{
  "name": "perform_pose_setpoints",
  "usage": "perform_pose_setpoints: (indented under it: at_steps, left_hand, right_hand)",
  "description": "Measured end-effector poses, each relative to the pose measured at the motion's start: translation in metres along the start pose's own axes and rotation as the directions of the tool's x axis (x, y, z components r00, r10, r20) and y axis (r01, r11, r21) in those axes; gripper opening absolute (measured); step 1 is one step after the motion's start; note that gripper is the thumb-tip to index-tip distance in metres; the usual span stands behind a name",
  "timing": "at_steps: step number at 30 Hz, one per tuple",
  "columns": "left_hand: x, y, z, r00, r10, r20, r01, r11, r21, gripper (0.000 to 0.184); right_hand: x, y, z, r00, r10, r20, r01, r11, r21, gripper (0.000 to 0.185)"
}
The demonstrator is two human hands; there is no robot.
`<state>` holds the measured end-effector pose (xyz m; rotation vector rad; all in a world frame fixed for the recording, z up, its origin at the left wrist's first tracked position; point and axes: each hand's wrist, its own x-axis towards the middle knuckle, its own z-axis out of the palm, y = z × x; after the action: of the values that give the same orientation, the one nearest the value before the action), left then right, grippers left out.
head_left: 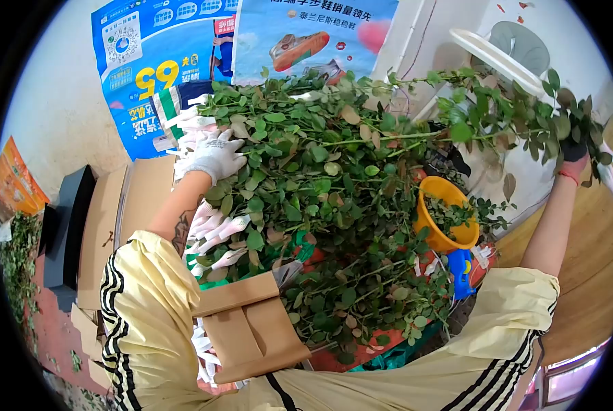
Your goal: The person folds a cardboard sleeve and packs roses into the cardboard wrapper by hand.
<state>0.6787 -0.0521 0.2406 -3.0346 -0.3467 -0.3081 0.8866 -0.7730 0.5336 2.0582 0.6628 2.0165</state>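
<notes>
A large heap of leafy green stems (320,185) fills the middle, with pale wrapped flower heads (217,233) along its left side. My left hand (217,156), in a white glove, lies on the heap's left edge with its fingers spread. At the far right my right hand (573,161), in a dark and pink glove, is at the leafy ends of long stems (512,127) stretched out above the heap. Leaves cover its fingers, so what it grips is hidden.
A yellow bucket (447,216) holding leaves and a blue tape dispenser (461,274) stand right of the heap. Folded cardboard (251,332) lies in front. A black box (70,226) is at left, posters (313,34) behind, and a white-rimmed object (498,61) at upper right.
</notes>
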Motion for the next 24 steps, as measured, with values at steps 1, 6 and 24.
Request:
perform_pose_setpoints:
  at_steps: [1,6,24]
  left_hand:
    - [0.000,0.002,-0.001,1.000,0.003,-0.006,-0.003,1.000,-0.002,0.054]
    - [-0.022,0.027,-0.028,0.999,0.039,0.001,-0.039,0.999,0.002,0.060]
    - [-0.012,0.023,0.033,0.959,0.178,-0.221,-0.153,0.980,0.127,0.052]
  right_hand:
    - [0.012,-0.013,-0.006,0.992,0.117,-0.044,-0.105,0.972,0.209,0.040]
    - [0.057,-0.080,-0.018,0.979,0.104,-0.177,-0.081,0.988,0.132,0.028]
    - [0.066,-0.093,-0.036,0.963,0.269,-0.021,-0.269,0.956,-0.116,0.028]
